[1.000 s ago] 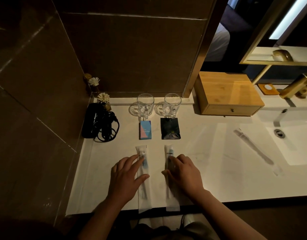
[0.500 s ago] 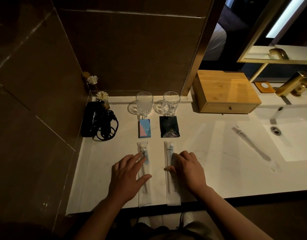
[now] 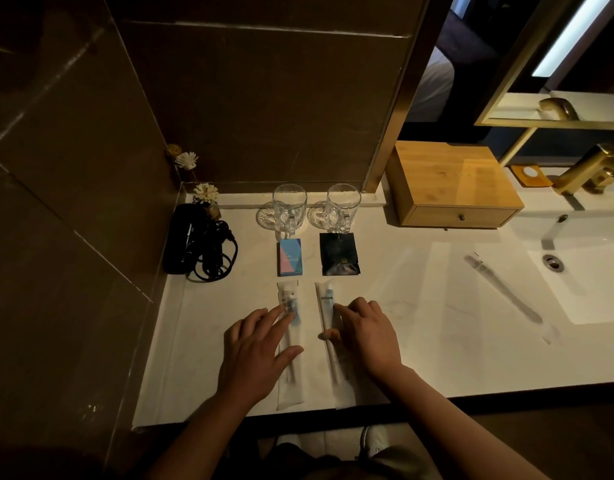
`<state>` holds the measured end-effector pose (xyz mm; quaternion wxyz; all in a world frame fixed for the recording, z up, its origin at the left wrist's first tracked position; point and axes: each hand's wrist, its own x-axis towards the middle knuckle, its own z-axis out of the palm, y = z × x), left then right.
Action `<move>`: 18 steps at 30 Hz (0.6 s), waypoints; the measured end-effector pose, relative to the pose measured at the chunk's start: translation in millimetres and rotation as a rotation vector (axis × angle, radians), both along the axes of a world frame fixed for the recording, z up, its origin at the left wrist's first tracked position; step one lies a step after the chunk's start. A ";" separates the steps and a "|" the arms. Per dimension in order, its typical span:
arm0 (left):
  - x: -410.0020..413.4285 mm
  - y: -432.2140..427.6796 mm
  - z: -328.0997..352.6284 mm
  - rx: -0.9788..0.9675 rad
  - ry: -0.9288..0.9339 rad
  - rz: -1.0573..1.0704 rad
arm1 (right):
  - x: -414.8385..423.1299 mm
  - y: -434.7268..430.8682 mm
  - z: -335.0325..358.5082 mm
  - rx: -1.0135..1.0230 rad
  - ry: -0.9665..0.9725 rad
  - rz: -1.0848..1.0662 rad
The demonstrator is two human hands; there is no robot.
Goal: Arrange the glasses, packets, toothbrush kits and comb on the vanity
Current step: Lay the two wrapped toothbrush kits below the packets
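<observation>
Fingers of the left hand [image 3: 253, 355] spread flat on the left toothbrush kit [image 3: 290, 344]; right hand [image 3: 366, 337], fingers loosely apart, pressing the right toothbrush kit [image 3: 328, 327]; neither clamped. Both kits lie parallel near the vanity [image 3: 420, 306] front edge, below the packets [image 3: 290, 257] and glasses [image 3: 289, 211]; comb [image 3: 503, 289] well apart by the sink. Risk: slick wrappers skew or slide off the edge under uneven pressure.
</observation>
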<state>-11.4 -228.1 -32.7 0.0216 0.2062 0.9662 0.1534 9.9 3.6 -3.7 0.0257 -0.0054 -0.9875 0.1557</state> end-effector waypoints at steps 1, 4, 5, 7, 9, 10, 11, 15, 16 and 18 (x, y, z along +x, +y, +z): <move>0.1 -0.2 0.1 0.001 -0.003 0.001 | -0.9 -0.1 0.3 -0.007 -0.013 -0.007; 0.6 -1.2 -0.3 0.012 -0.011 0.001 | 0.8 -2.1 1.0 -0.040 -0.030 -0.044; 1.0 -1.4 -0.6 0.016 -0.011 -0.001 | 2.9 -3.0 0.9 -0.054 -0.022 -0.059; 1.4 -1.3 -0.8 0.022 -0.013 -0.008 | 7.9 -4.4 1.1 -0.076 -0.002 -0.078; 1.2 -1.3 -0.9 0.025 -0.014 -0.014 | 11.9 -5.5 1.5 -0.068 0.009 -0.059; 1.3 -1.3 -0.9 0.024 -0.014 -0.017 | 12.9 -6.1 1.3 -0.052 0.013 -0.043; 1.2 -1.4 -0.8 0.021 -0.013 -0.020 | 13.3 -6.7 1.0 -0.033 0.015 -0.032; 1.2 -1.8 -0.5 0.005 -0.020 -0.027 | 11.8 -10.3 -0.5 0.015 0.001 -0.046; 1.1 -1.5 -0.4 0.001 -0.021 -0.029 | 12.1 -10.9 -0.8 0.019 -0.003 -0.057; 1.1 -1.2 -0.2 -0.004 -0.019 -0.029 | 13.3 -12.1 -1.1 0.012 0.002 -0.087</move>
